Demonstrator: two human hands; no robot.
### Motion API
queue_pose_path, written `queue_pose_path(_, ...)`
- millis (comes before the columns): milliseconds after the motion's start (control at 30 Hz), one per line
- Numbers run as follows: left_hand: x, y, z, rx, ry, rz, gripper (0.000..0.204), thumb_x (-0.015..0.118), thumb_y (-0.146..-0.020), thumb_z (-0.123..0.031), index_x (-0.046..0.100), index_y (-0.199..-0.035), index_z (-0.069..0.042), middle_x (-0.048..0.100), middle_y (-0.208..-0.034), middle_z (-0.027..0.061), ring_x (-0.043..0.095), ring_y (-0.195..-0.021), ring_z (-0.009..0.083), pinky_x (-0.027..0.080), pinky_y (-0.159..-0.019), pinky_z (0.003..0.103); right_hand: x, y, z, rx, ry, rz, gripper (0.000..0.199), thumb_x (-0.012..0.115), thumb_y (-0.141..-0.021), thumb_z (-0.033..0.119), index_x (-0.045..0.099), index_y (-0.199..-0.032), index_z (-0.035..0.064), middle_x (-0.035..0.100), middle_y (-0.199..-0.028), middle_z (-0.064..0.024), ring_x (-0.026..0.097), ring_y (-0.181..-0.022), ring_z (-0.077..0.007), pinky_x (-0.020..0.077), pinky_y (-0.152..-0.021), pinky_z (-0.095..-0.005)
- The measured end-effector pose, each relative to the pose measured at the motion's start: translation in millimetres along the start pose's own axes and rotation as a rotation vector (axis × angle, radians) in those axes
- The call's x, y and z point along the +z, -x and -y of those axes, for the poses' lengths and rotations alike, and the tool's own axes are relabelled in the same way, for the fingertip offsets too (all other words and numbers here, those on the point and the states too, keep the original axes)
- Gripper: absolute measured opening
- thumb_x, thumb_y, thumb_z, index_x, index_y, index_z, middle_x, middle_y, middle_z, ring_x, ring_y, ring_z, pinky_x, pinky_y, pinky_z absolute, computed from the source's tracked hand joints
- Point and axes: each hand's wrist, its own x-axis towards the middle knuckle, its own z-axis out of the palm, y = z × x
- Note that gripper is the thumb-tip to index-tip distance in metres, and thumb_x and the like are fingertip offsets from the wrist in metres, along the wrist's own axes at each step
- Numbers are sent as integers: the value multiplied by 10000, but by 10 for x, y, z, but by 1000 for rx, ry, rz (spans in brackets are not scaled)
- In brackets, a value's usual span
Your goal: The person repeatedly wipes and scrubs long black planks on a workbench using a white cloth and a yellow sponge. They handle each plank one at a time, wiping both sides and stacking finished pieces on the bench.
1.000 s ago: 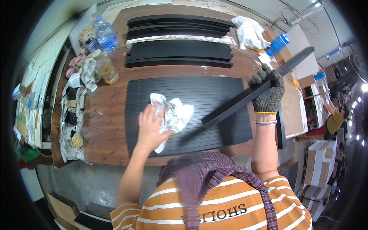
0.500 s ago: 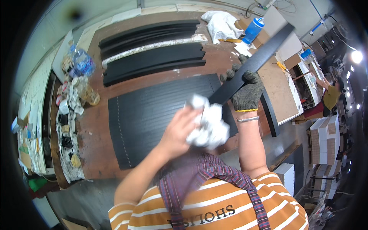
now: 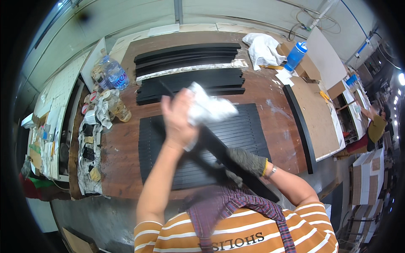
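My left hand [image 3: 179, 120] is raised above the table and grips a crumpled white cloth [image 3: 209, 107], pressing it against a long black strip [image 3: 219, 149]. My right hand [image 3: 240, 162], in a grey knit glove, holds that strip low and close to my chest. The strip slants from near my body up and left under the cloth. Below both hands lies a large black ribbed panel [image 3: 249, 130] on the brown wooden table [image 3: 122, 147].
Several black strips [image 3: 190, 52] are stacked at the far side of the table. Bottles [image 3: 114, 74], jars and rags crowd the left edge. A blue bottle [image 3: 295, 55] and white cloth [image 3: 263, 48] sit far right. Another person [image 3: 375, 126] is at the right.
The strip swung from pointing up-right to lying across in front of me, my right hand came down toward my chest, and my left hand lifted the cloth off the panel onto the strip.
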Motion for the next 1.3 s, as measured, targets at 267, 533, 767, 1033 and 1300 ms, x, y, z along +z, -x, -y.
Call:
queue_pose_path(267,-752,1183,1085,-709,96,-294,275,618,-893,-8,614,-1160,56,730,-988,193,709,-920,268,529,-859,392,-608,-197,197,429,502,-188,540,674,-882,566,732,-1117,83,718,-1024,-209,688,-981,-388,531,-845,-463)
queue_pose_path(533,-490,2209,456,-692,-111,58,400,729,-751,-101,649,-1130,-2,666,-1104,174,603,-1073,397,438,-973,455,-1155,-2008,-260,396,802,-212,496,756,-831,480,735,-1143,95,728,-1083,-153,676,-1069,-359,524,-942,-460)
queue_pose_path(767,-555,2005,468,-670,-125,120,413,723,-690,-84,638,-1083,9,659,-1129,147,609,-1057,358,427,-962,443,-939,-2647,-646,335,843,-265,357,717,-836,350,764,-1056,73,733,-1058,-198,689,-1075,-360,554,-893,-467)
queue_pose_path(1033,-535,2017,428,-676,-142,139,347,709,-698,-92,615,-1023,-12,657,-1137,142,605,-1056,356,416,-968,452,-1133,-1834,-1001,352,682,-86,512,685,-913,481,733,-1193,55,718,-1166,-187,675,-1105,-355,511,-980,-420)
queue_pose_path(1300,-489,2029,418,-655,-159,137,344,707,-717,-66,610,-1041,-3,651,-1126,157,602,-1065,370,415,-968,451,-1319,-1916,-1539,352,614,-243,533,608,-942,524,730,-1190,69,709,-1176,-199,656,-1121,-371,498,-989,-446)
